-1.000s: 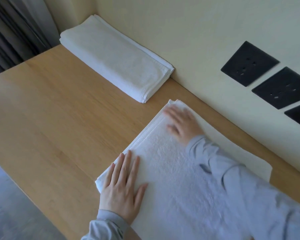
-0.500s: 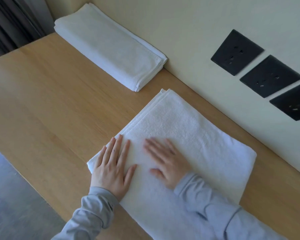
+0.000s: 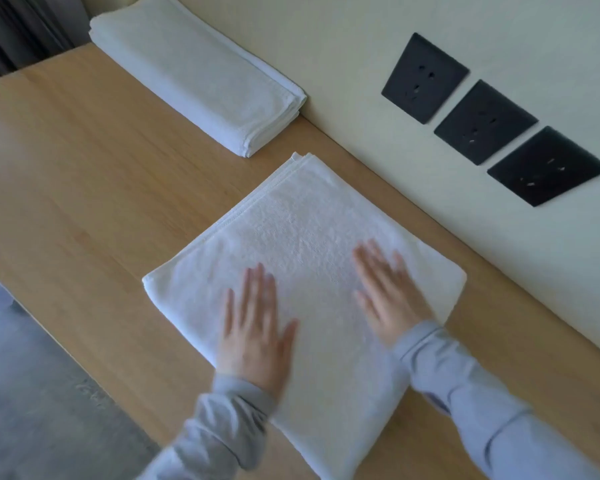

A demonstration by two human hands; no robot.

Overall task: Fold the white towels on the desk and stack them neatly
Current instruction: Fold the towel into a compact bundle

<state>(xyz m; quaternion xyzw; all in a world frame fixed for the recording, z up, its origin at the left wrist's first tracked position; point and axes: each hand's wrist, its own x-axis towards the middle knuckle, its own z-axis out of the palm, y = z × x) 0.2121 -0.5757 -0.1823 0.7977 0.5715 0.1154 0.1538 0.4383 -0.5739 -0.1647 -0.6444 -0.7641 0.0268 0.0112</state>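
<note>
A white towel (image 3: 302,233), folded into a broad rectangle, lies flat on the wooden desk (image 3: 84,174) in front of me. My left hand (image 3: 253,327) rests palm down on its near left part, fingers spread. My right hand (image 3: 385,292) lies flat on its right part, near the right edge, fingers apart. Both hands are blurred by motion. A second white towel (image 3: 194,71), folded narrow and long, lies at the back of the desk against the wall.
The cream wall (image 3: 326,46) runs along the desk's far side, with three black socket plates (image 3: 485,123) on it. A dark curtain (image 3: 18,32) hangs at the upper left. Grey floor (image 3: 32,393) shows beyond the desk's near left edge.
My right hand has slid from the towel's far corner back across it and now out toward its right edge. My left hand has shifted right from the near left corner toward the towel's middle.
</note>
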